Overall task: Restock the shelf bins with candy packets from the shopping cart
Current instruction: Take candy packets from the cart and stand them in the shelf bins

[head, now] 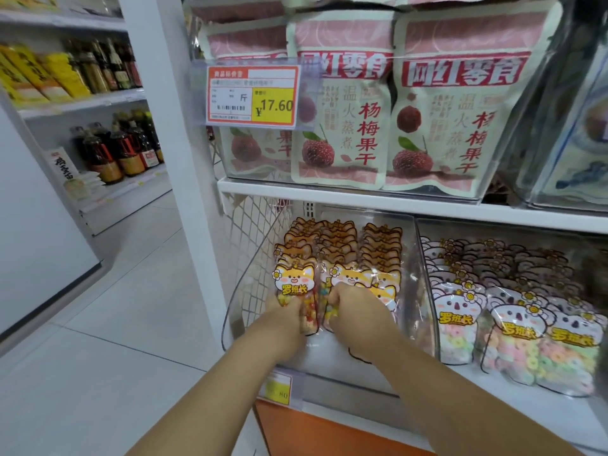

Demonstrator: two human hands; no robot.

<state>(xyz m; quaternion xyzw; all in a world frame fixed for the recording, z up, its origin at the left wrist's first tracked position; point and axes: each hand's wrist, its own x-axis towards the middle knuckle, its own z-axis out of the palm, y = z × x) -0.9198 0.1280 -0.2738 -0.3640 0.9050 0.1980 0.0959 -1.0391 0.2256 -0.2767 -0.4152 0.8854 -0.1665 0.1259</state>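
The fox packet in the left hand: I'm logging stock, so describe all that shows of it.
The fox packet is a clear plastic pouch topped by an orange cartoon fox head with a yellow label; multicoloured candies show through below. It stands upright at the front left of the clear bin, ahead of rows of like packets. The left hand grips its lower part.

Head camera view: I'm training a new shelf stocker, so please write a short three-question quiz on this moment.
1. True or false: the left hand and right hand both grip fox-faced packets.
2. The koala-faced packets sit: A) left of the fox-faced ones, B) right of them, C) on the shelf above.
3. Fill in: the orange price tag on the upper shelf reads ¥____.
Key: 1 true; 2 B; 3 17.60.
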